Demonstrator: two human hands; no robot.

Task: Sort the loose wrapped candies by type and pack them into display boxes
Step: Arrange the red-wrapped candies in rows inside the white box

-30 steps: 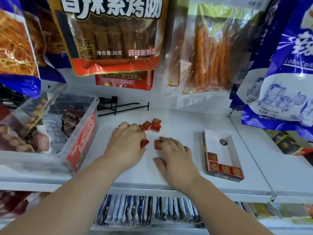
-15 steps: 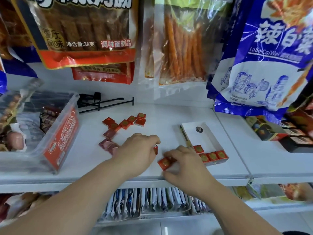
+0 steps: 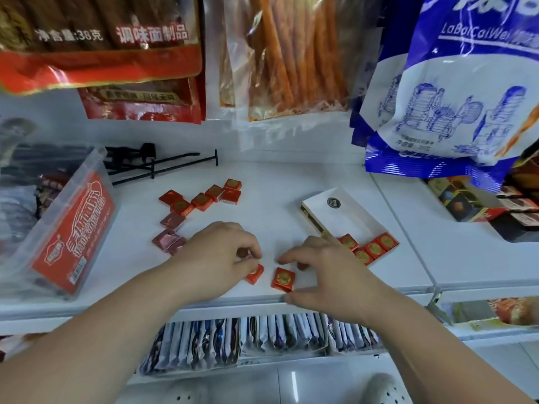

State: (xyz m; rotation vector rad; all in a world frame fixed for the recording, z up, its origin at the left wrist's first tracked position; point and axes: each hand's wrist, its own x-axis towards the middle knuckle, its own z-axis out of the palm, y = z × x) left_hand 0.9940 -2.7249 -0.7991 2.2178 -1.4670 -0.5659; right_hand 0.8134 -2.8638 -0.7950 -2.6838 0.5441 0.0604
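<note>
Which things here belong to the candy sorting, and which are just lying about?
Job: red candies, pink candies, box, left hand, right hand.
Lying about: hooks, tub, hanging bags, lower-shelf packets.

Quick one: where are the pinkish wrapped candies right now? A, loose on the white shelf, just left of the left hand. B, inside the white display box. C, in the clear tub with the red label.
A: the pinkish wrapped candies lie loose on the white shelf just left of the left hand, while the white display box shows only red candies.
</note>
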